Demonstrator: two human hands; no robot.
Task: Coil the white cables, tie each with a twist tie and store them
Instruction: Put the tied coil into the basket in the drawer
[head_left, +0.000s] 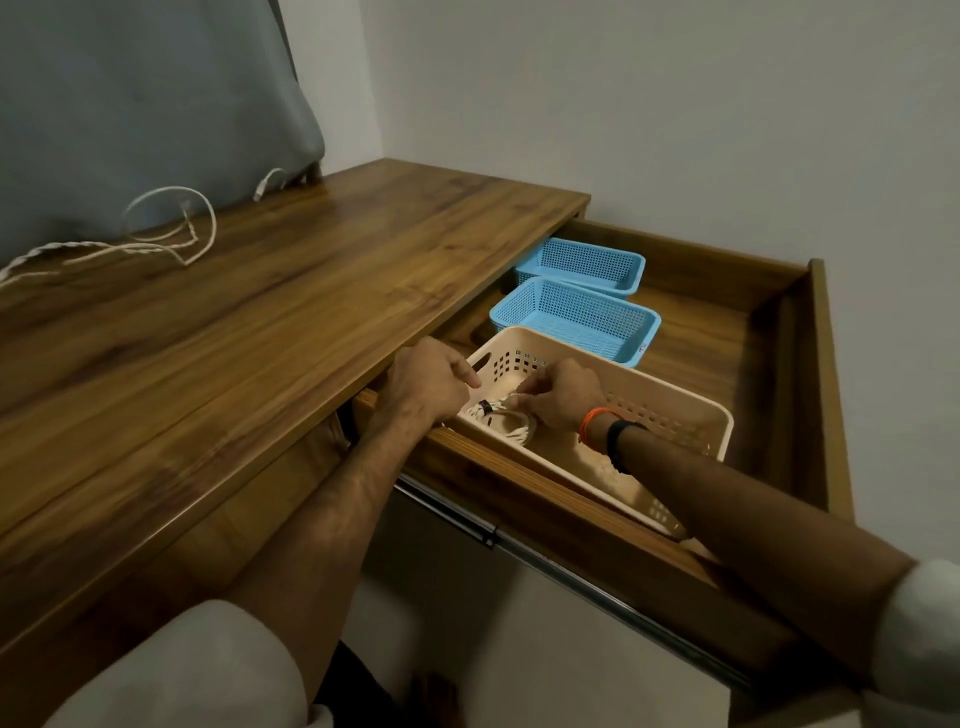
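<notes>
Two blue mesh baskets (584, 270) (579, 317) are being kept side by side at the back of the open drawer (737, 332). The wooden bench (249, 322) is being backed by a grey curtain (130, 104) at the left and a pale wall (675, 114) behind.

White coiled cable (501, 418); beige basket (670, 402); blue baskets (576, 317).

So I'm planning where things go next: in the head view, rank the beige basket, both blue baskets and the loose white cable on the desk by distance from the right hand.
1. Beige perforated plastic basket: right hand is inside it.
2. Nearer blue mesh basket: just behind it.
3. Farther blue mesh basket: drawer's back.
4. Loose white cable: far left, on the desktop.
</notes>
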